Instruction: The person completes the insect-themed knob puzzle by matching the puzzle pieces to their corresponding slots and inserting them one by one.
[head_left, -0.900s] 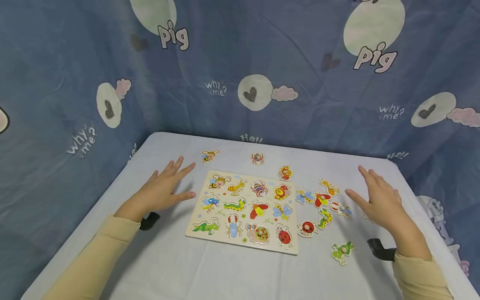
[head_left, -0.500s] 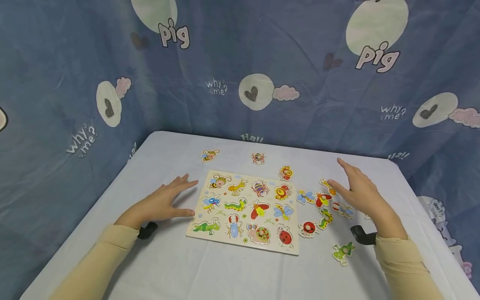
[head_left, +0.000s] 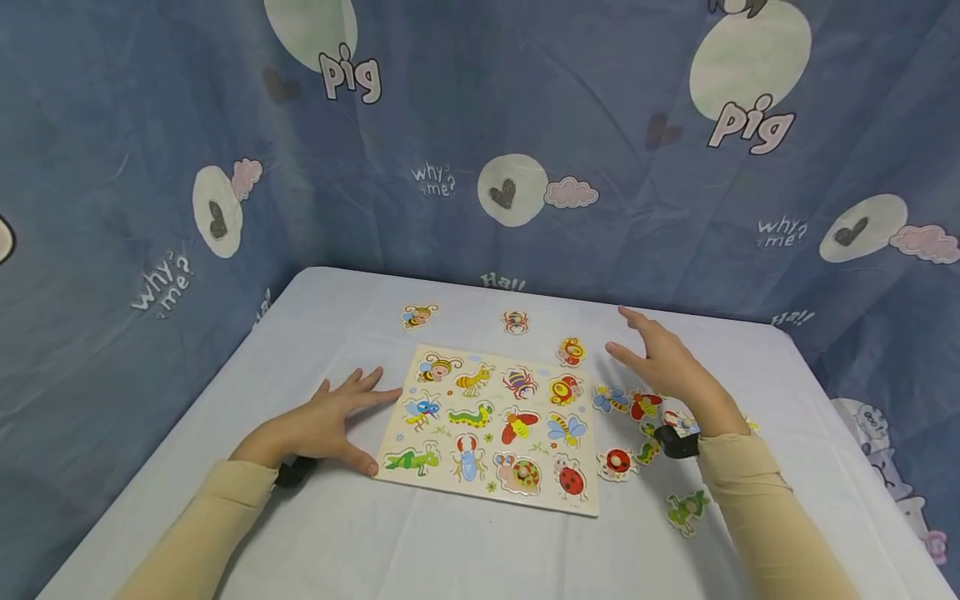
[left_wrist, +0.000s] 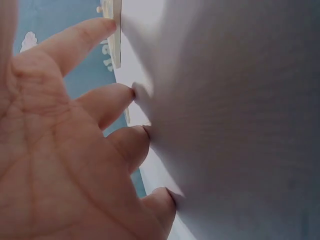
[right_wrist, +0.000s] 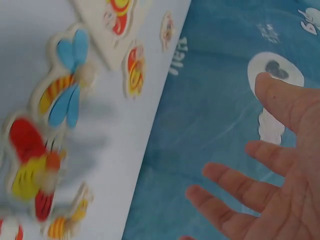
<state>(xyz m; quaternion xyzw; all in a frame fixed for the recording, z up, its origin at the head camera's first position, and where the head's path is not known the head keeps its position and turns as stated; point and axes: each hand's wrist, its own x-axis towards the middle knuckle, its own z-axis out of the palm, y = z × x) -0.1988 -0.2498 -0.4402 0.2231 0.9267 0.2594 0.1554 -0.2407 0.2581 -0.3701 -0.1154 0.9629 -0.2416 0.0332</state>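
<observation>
The place looks like a small booth closed in by fabric. A blue curtain (head_left: 427,121) hangs behind a table (head_left: 450,558) and along both its sides, and a white cover (head_left: 352,325) lies over the table top. The curtain carries playful prints: hearts (head_left: 503,194), pink clouds (head_left: 572,192) and the word "pig" (head_left: 350,77). Which kind of room surrounds this booth, one cannot tell.

Caterpillar piece (head_left: 646,452) partly hidden by wrist mount (head_left: 677,443); red bug (right_wrist: 30,170) blurred, right wrist view.

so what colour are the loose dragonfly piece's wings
Its wings are blue, clearest in the right wrist view.
</observation>
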